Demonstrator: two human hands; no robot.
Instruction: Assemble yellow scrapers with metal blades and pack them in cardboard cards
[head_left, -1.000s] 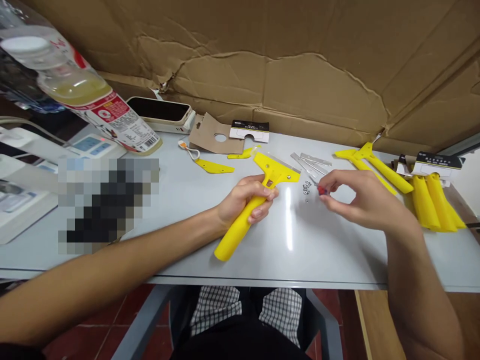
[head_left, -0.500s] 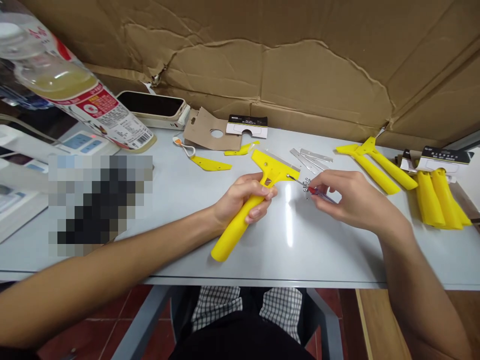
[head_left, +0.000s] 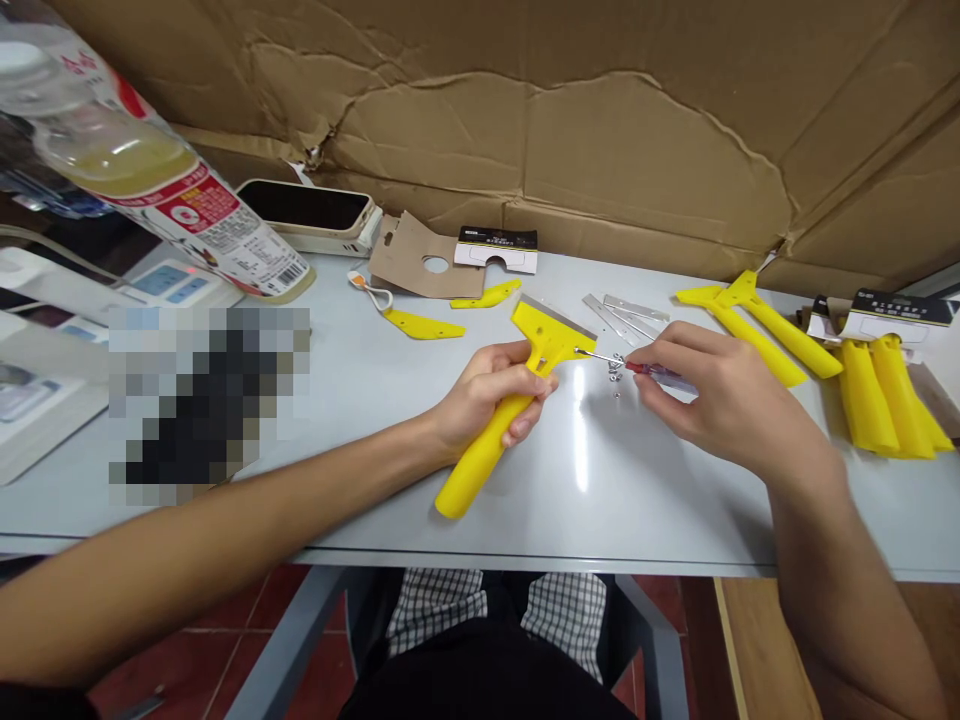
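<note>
My left hand point(head_left: 504, 400) is wrapped round the neck of a yellow scraper point(head_left: 480, 465), its head tilted up and away from me with a metal blade along the far edge. In my right hand point(head_left: 709, 395), pinched between thumb and fingers, is a screwdriver point(head_left: 664, 374) with a red and clear handle. Its thin shaft points left, and the tip meets a screw near the right corner of the scraper head. Small screws and nuts point(head_left: 616, 368) lie in a little pile under the shaft. Behind them rest several loose metal blades point(head_left: 619, 315).
Two yellow scraper pieces point(head_left: 425, 325) lie left of the scraper, near opened card packaging point(head_left: 412, 255). Two handles point(head_left: 772, 335) and several packaged scrapers point(head_left: 874, 400) are at right. A bottle point(head_left: 225, 220), a phone point(head_left: 307, 205) and a power strip stand left. Cardboard walls the back.
The scraper's head has turned slightly in my left hand. My right hand has shifted a little to the right and tilted, the screwdriver tip staying at the screw.
</note>
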